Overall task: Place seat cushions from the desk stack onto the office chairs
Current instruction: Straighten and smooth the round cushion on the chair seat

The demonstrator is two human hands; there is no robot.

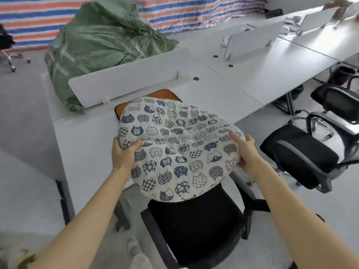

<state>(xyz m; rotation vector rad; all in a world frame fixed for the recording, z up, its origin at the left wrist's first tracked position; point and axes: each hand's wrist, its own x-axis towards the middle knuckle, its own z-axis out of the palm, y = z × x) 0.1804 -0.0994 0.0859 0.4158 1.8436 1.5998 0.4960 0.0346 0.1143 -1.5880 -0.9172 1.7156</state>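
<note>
The round cat-print cushion [180, 152] is held over the front edge of the desk [87, 136], its far part above an orange cushion [165, 94] on the desk, its near part above the black office chair [194, 220] just in front of the desk. It looks light, soft and floppy, so opposite rims suit best: the left hand [124, 154] pinches one rim, thumb on top, and the right hand [248, 154] clasps the other.

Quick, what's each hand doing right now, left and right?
Left hand: grips the left edge of the cat-print cushion.
Right hand: holds the cushion's right edge, fingers over the rim.
</note>
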